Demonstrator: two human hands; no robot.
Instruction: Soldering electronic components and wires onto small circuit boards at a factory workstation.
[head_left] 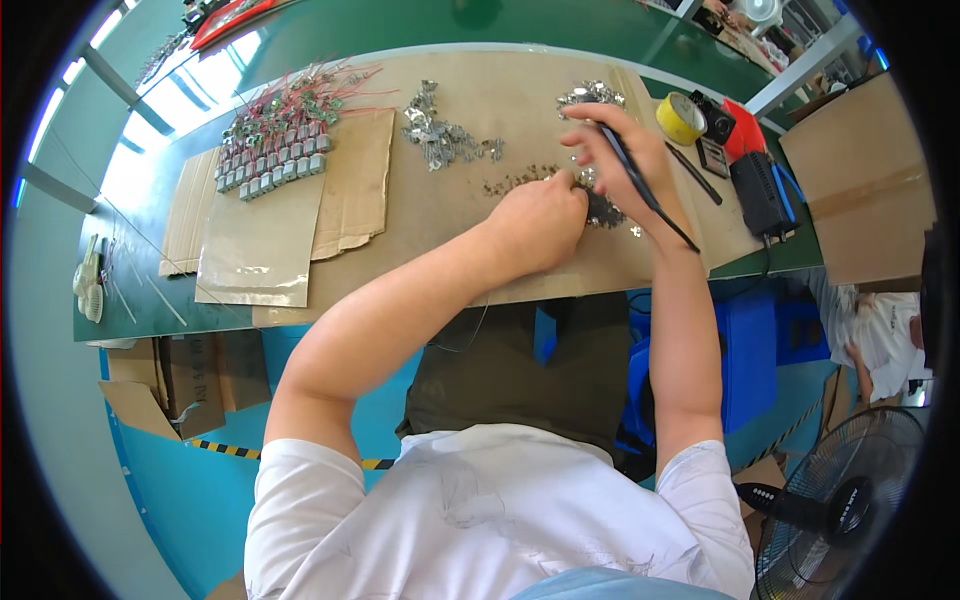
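Note:
My right hand (655, 165) is raised over the right part of the cardboard sheet, gripping a slim black pen-shaped tool (628, 160) that slants across the palm to the wrist. Its exact kind is unclear. Some of that hand's fingers stretch out to the left. My left hand (545, 220) is closed low over the cardboard, just left of the right hand. Its fingertips pinch together, and whatever they hold is hidden. Beside it lie a pile of small dark parts (604, 212) and scattered tiny brown parts (520, 181). Small shiny metal parts (592, 93) are heaped beyond the right hand.
Grey metal pieces (440, 140) lie at the middle back. Rows of small grey motors with red wires (272, 165) stand at left on cardboard (258, 255). At right are yellow tape (680, 117), a black stick-like tool (694, 174) and a black corded box (765, 195). A fan (840, 510) stands lower right.

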